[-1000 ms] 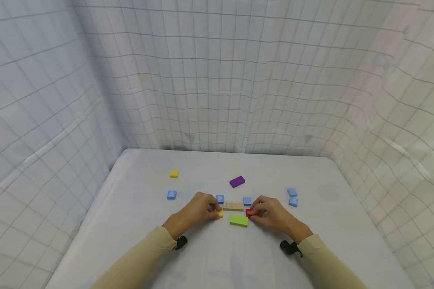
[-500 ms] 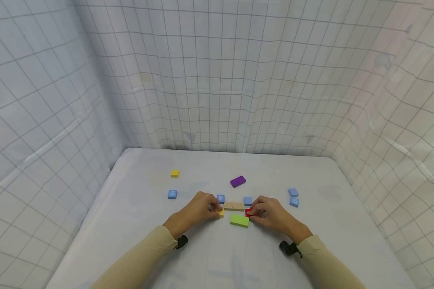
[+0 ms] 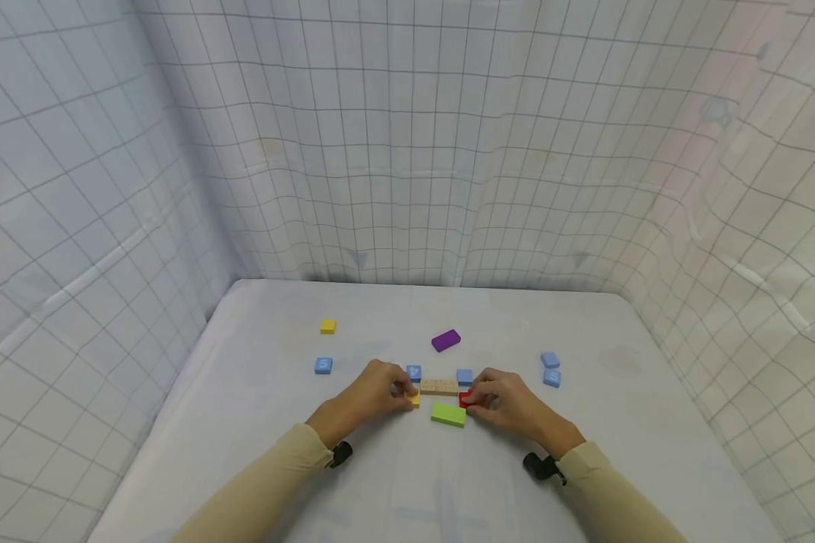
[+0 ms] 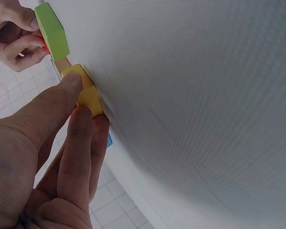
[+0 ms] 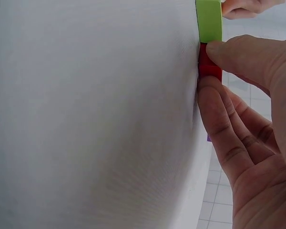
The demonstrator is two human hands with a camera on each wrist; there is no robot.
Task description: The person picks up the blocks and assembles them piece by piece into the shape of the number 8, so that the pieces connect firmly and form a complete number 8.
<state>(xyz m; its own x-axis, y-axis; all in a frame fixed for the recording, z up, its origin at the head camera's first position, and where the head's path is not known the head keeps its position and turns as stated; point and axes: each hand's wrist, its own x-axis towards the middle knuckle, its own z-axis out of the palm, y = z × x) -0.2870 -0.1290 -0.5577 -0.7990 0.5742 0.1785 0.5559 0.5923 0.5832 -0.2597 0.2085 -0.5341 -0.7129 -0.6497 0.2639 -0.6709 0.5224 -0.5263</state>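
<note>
My left hand [image 3: 383,388] pinches a small yellow block [image 4: 89,95] between thumb and fingers at the left end of a wooden block [image 3: 438,387]. On the other side, my right hand [image 3: 505,400] pinches a small red block [image 5: 209,69] near the wooden block's right end. A light green block [image 3: 448,414] lies just in front, on the near side. Behind the wooden block sit a blue tile marked 4 [image 3: 413,372] on the left and a plain blue tile [image 3: 465,376] on the right. Fingers partly cover both held blocks.
A purple block [image 3: 446,340] lies farther back on the white table [image 3: 278,317]. At left are a yellow block [image 3: 328,326] and a blue tile marked 5 [image 3: 323,366]. Two blue tiles [image 3: 551,369] lie at right. Gridded white curtains [image 3: 414,151] surround the table.
My right hand and the red block have shifted very slightly left, toward the wooden block. The left hand keeps its hold on the yellow block, and the other pieces stay put.
</note>
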